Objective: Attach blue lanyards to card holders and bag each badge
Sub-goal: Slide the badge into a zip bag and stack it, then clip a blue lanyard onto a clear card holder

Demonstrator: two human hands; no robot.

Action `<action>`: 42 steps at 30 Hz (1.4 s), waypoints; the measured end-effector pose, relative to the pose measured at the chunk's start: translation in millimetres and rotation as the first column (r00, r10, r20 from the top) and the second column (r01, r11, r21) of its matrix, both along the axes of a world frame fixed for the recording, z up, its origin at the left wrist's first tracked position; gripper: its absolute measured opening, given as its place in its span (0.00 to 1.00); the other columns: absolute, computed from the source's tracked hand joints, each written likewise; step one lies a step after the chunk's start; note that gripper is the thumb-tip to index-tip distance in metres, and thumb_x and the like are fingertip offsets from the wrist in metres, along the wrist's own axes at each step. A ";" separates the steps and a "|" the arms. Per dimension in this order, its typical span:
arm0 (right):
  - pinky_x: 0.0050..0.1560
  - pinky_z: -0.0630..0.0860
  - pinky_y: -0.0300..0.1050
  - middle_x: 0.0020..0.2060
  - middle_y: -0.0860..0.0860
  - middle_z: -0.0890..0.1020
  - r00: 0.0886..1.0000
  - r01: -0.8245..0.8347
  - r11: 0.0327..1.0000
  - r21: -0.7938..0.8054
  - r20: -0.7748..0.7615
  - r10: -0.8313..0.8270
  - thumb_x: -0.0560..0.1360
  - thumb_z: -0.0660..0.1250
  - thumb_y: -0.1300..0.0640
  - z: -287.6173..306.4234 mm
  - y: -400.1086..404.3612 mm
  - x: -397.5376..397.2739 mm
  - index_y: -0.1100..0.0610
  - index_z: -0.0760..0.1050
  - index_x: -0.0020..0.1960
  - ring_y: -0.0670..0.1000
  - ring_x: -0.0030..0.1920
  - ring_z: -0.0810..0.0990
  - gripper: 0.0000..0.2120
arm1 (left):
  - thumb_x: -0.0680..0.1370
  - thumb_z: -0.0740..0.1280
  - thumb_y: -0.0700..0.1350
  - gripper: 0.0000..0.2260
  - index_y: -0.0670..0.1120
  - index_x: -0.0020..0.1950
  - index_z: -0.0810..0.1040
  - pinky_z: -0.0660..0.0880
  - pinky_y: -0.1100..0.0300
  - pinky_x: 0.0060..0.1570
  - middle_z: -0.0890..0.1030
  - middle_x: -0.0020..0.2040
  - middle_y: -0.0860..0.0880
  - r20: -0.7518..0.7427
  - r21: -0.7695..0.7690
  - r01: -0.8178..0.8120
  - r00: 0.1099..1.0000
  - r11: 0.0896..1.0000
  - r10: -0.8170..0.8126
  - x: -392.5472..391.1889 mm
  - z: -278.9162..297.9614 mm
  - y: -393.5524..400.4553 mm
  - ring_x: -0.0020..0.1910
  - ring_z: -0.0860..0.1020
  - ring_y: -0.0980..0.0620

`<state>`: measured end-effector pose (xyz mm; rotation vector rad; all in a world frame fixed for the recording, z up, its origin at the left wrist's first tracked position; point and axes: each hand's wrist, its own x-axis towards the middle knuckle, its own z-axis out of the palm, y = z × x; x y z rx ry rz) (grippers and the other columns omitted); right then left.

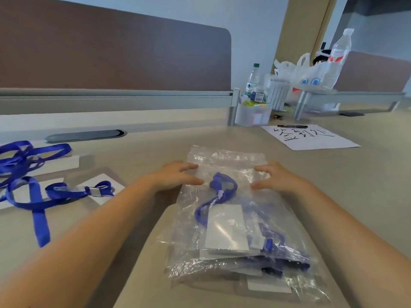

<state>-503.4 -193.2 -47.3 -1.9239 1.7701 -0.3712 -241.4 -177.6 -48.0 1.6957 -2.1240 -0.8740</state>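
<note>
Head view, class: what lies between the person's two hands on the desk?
Between left hand and right hand lies the clear bag, with a blue lanyard loop inside, seen in the head view.

Blue lanyards at the desk's left edge run out of frame. Lower badges inside the clear bag lie obscured under the top card holder and crinkled plastic; count indeterminate. Bottle label print too small to read. Both forearms cut off at the bottom.
</note>
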 end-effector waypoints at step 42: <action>0.46 0.72 0.46 0.47 0.54 0.80 0.869 -0.491 0.769 -0.409 -0.289 0.401 0.77 0.57 0.54 3.0 75.1 288.4 0.57 0.79 0.50 0.54 0.46 0.76 0.13 | 0.77 0.61 0.53 0.25 0.50 0.72 0.61 0.62 0.59 0.68 0.64 0.72 0.50 0.227 -0.212 -0.348 0.891 0.913 0.392 187.2 5.8 178.7 0.70 0.62 0.52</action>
